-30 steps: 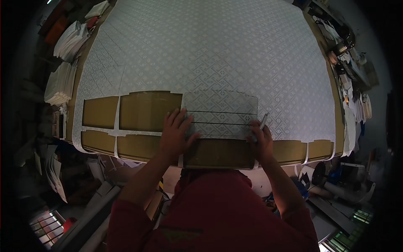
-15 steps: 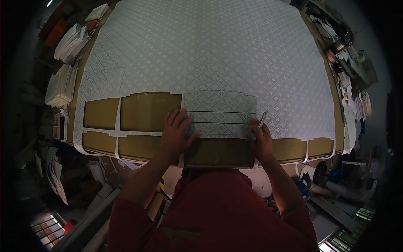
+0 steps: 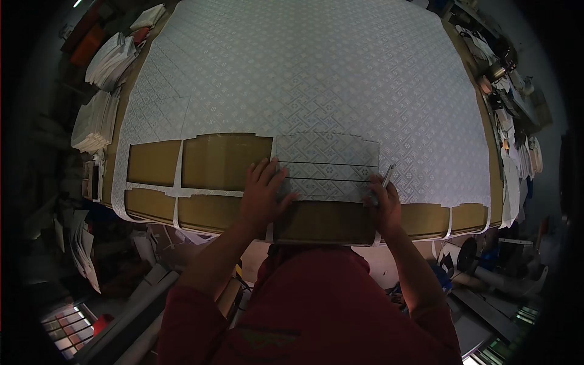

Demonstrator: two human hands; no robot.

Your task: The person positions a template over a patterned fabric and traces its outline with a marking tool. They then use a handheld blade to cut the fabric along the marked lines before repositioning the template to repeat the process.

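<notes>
Patterned pale fabric lies spread over the big table, with several panels cut out of its near edge. On it rests a greyish see-through template with a curved top edge and two dark lines running across it. My left hand lies with its fingers spread over the template's lower left edge. At its lower right corner, my right hand is closed around a slim silver pen-like tool that points upward. Whether this is a pen or a cutter I cannot make out.
Brown tabletop shows through the cut-outs, divided by narrow fabric strips. Stacks of folded pale material line the left side. Papers and tools crowd the right side. Dark rolls and clutter stand below the table at right.
The whole view has shifted slightly, so the table appears a little further right. Both hands keep nearly the same places on the template, and the silver tool is still in my right hand.
</notes>
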